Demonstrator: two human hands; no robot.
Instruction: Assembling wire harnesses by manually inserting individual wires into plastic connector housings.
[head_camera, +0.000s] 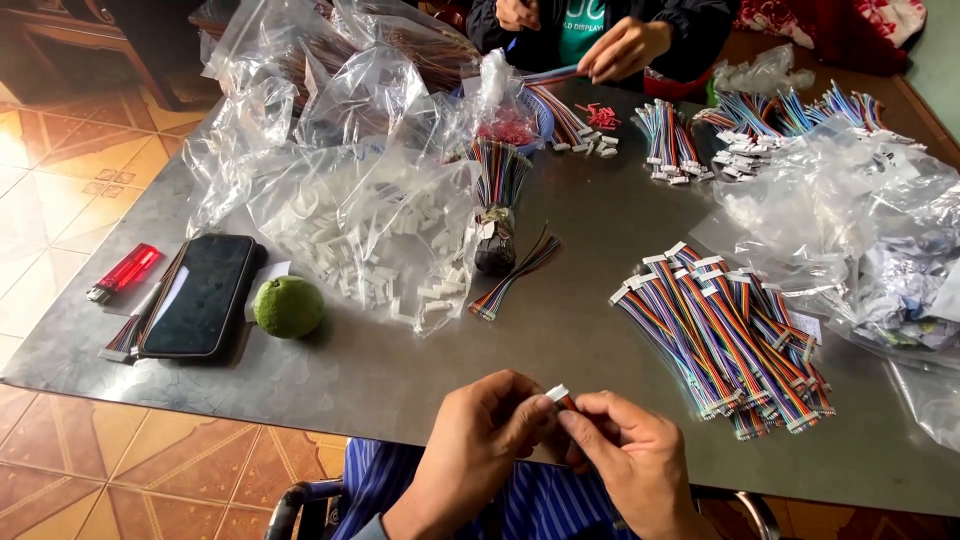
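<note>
left hand (478, 440): sitting at the near edge of the tabletop (590, 330), fingers curling in, fingertips pinching a small white connector (557, 393); grip closed on it.
right hand (630, 455): meeting the left one at the same spot, thumb and forefinger closing on the connector from the other side (a bit of red-orange wire is showing just under the white piece, too small to make out more).
connector: sitting between both sets of fingertips, held just above the near tabletop edge, over the striped blue cloth (540, 505) on the lap.
cable pile (725, 335): rainbow ribbon cables with white ends lying in a loose fan to the right of the hands, well apart from them.
loose cable (515, 272): one short ribbon cable lying slanted mid-tabletop, beside a standing bundle (497, 205) wrapped at its base.
bag of housings (370, 250): clear plastic bag holding small white plastic pieces, lying left of the bundle.
left side: green round fruit (288, 306) sitting just beside a black phone (200, 295); red lighter (124, 273) lying further left.
far side: another person's hand (625, 48) working on a cable strip; more cable bunches (668, 140) and red bits (600, 115) lying near them.
right edge: crumpled clear bags (870, 230) covering that corner.
</note>
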